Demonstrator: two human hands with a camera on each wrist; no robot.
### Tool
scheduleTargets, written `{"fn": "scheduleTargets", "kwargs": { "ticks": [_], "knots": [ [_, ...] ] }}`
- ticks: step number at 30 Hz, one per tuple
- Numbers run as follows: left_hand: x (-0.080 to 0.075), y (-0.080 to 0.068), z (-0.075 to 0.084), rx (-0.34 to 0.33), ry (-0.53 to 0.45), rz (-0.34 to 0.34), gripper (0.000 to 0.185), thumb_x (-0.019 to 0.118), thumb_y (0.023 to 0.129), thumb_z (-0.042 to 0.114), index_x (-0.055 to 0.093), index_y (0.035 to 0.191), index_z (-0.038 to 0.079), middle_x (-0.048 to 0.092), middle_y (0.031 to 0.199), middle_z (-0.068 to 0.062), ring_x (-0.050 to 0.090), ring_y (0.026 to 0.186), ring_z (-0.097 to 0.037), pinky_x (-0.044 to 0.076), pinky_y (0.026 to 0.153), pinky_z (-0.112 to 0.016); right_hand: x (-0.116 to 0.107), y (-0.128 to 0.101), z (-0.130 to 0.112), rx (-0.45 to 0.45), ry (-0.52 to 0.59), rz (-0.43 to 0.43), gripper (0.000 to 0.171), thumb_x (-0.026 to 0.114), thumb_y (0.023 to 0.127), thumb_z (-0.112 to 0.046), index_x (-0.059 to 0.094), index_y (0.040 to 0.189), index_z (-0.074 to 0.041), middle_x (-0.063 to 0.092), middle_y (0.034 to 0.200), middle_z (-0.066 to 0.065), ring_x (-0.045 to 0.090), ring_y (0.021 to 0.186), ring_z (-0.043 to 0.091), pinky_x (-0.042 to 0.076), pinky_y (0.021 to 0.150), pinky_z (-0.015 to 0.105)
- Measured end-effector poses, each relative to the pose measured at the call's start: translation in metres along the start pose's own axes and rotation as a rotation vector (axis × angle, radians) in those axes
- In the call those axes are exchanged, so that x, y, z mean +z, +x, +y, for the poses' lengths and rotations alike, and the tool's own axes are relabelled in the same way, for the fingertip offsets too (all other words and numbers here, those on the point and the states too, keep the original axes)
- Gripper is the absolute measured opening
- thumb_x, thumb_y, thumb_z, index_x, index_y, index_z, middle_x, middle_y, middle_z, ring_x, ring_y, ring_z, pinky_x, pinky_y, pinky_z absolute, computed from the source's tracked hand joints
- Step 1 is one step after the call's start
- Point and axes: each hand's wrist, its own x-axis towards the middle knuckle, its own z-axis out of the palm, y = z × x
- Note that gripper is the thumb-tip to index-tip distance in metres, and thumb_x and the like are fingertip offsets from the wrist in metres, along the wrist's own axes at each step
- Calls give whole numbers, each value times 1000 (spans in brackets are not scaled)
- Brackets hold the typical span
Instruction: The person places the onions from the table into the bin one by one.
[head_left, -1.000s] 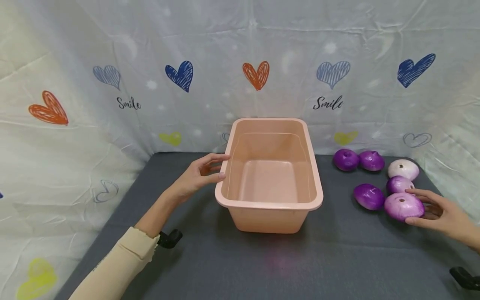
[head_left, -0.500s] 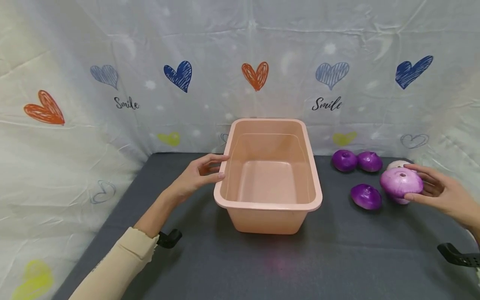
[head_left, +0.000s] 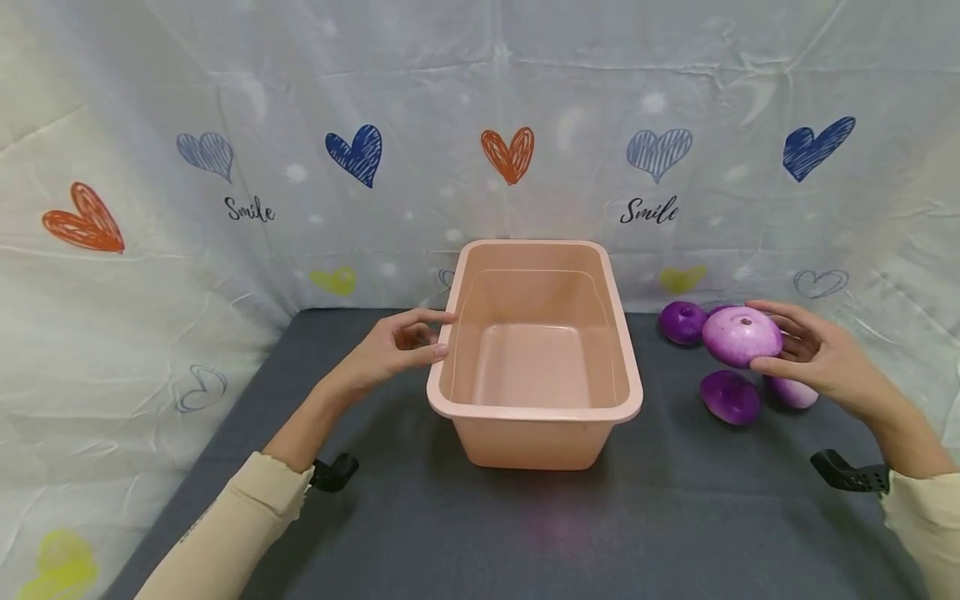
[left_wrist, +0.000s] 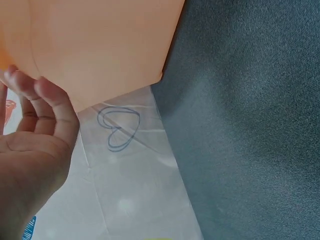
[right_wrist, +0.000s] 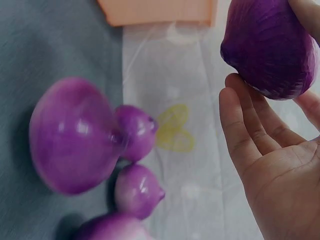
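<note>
Purple fading to pale pink-white across its crown, the held onion (head_left: 741,336) is round and slightly flattened, with a small dark pit at the top centre and fine lengthwise streaks on its skin. In the right wrist view its underside (right_wrist: 267,47) reads as a deeper, even purple. It is off the table, raised above the other onions and to the right of the tub, level with the tub's far half.

The right hand (head_left: 813,360) grips it from the right side: fingers curl over the top and the thumb presses in below, with the palm open behind it. The right wrist view shows the fingers (right_wrist: 247,125) lying side by side against the onion's lower face.

The left hand (head_left: 390,350) rests at the left wall of the peach plastic tub (head_left: 457,325), near the rim. Its fingers are loosely bent and slightly apart, the index fingertip touching the rim edge and the thumb against the outer wall. The tub stands upright, open side up.

On the dark grey table (head_left: 675,517), 1 dark purple onion (head_left: 730,397) lies below the held one, 1 dark purple onion (head_left: 682,322) sits beyond it by the backdrop, and 1 paler onion (head_left: 793,392) shows partly under the right hand. The backdrop (head_left: 510,154) carries printed hearts.
</note>
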Motion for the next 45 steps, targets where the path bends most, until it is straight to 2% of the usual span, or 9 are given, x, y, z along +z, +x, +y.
{"fn": "scheduleTargets", "kwargs": {
  "ticks": [5,10,17,24,31,34,40,45],
  "knots": [
    [-2,2,-1,9,-6,-26,46,71,99,20,59,143,14,59,91,-17,46,72,-25,41,67,-35,7,14,-9,4,-5,-11,69,70,92,10,43,153,-8,48,144,1,53,123,5,47,91,18],
    [-3,7,-5,39,-20,-13,41,70,99,17,61,139,10,58,88,-18,44,69,-23,41,64,-34,17,33,-17,-30,22,-24,69,71,91,9,46,152,-9,49,145,3,54,125,8,47,92,20],
    [4,8,-15,77,-113,22,41,67,100,11,58,139,3,56,84,-13,40,61,-18,38,61,-33,35,60,-25,-120,100,-58,71,73,86,15,47,150,-2,52,143,7,56,123,15,49,93,24],
    [10,8,-15,65,-127,47,45,66,101,14,56,144,7,52,85,-21,39,60,-17,39,63,-33,48,78,-32,-184,111,-72,74,74,84,16,45,151,-2,49,145,9,55,124,16,48,93,24],
    [9,6,-15,37,-136,60,46,66,101,17,55,146,8,57,88,-10,40,64,-24,44,67,-35,66,95,-38,-227,202,-128,76,77,82,16,49,149,-6,50,143,13,55,124,23,51,92,29],
    [9,6,-15,25,-139,66,47,67,101,17,55,146,9,58,90,-11,40,65,-24,46,69,-36,74,101,-41,-249,233,-154,76,78,81,16,50,149,-6,51,142,15,55,124,26,51,92,32],
    [9,5,-14,11,-143,71,47,67,101,18,55,147,10,59,93,-12,42,66,-19,48,72,-38,87,109,-46,-268,222,-210,79,80,81,12,49,150,-7,52,140,16,56,123,26,51,92,35],
    [9,4,-14,10,-139,68,48,66,102,18,55,147,11,62,98,-14,44,68,-20,50,73,-39,90,110,-48,-268,244,-254,78,77,85,12,46,153,-10,53,139,19,59,120,29,50,95,36]
  ]
}}
